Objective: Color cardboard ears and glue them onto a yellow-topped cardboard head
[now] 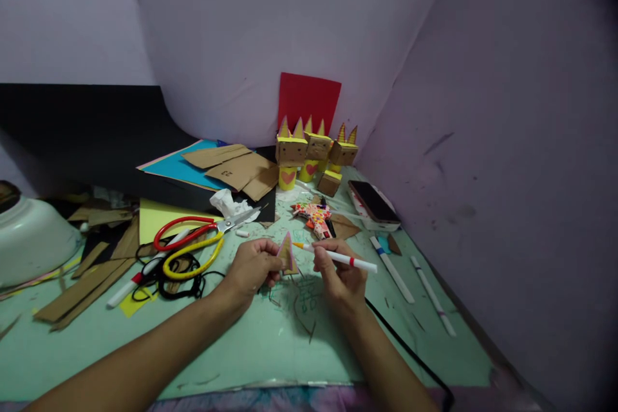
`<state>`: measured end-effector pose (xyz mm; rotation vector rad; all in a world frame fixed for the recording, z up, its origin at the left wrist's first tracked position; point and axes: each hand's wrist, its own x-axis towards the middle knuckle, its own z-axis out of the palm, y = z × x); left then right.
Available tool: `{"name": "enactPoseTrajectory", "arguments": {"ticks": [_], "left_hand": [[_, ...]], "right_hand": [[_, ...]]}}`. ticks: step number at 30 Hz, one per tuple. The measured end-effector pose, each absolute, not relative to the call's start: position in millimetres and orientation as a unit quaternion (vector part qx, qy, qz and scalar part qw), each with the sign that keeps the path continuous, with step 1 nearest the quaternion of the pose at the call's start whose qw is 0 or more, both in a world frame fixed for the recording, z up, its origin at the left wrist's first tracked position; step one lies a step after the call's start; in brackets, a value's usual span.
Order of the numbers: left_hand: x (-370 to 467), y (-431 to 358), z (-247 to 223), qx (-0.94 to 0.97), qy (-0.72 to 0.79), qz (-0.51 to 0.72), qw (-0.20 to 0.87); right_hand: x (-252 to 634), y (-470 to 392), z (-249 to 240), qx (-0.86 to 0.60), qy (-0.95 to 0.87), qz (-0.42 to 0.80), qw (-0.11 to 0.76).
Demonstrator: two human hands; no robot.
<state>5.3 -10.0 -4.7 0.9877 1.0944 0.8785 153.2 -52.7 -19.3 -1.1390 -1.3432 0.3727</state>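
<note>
My left hand (pixel 255 268) pinches a small cardboard triangle (pixel 287 253) by its left side; the piece stands point up, with a pink-purple edge. In my right hand (pixel 344 277) is a white marker (pixel 355 262) with a red band, held like a pen. Its orange tip points left, at the upper right edge of the triangle; whether it touches cannot be made out. Just behind my hands lies a flower-patterned glue gun (pixel 316 214). Scissors (pixel 193 241) with one red and one yellow handle lie to the left of my left hand.
Several cardboard-headed figures (pixel 292 151) stand at the back before a red sheet (pixel 309 100). Markers (pixel 393 270) and a phone (pixel 374 201) lie right. Cardboard strips (pixel 87 290), black cord (pixel 181 286) and a white bowl (pixel 33 238) are left. A black cable (pixel 405 347) crosses the front right.
</note>
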Motion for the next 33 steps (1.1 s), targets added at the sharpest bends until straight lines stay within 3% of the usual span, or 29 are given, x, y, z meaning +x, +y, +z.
{"name": "enactPoseTrajectory", "arguments": {"ticks": [10,19,26,33], "left_hand": [[4.6,-10.7,-3.4,0.435,0.482,0.385,0.656],[4.4,-11.0,-3.7,0.434,0.483,0.384,0.656],[4.3,-11.0,-3.5,0.434,0.486,0.386,0.653],[4.5,-10.8,-3.3,0.431,0.485,0.392,0.652]], "right_hand": [[153.7,-49.9,-14.0,-0.462,-0.669,0.078,0.578],[155.6,-53.8,-17.7,-0.468,-0.651,0.154,0.577],[153.2,-50.4,-15.1,-0.452,-0.675,0.093,0.576],[152.7,-53.6,-17.2,-0.462,-0.646,0.165,0.585]]}}
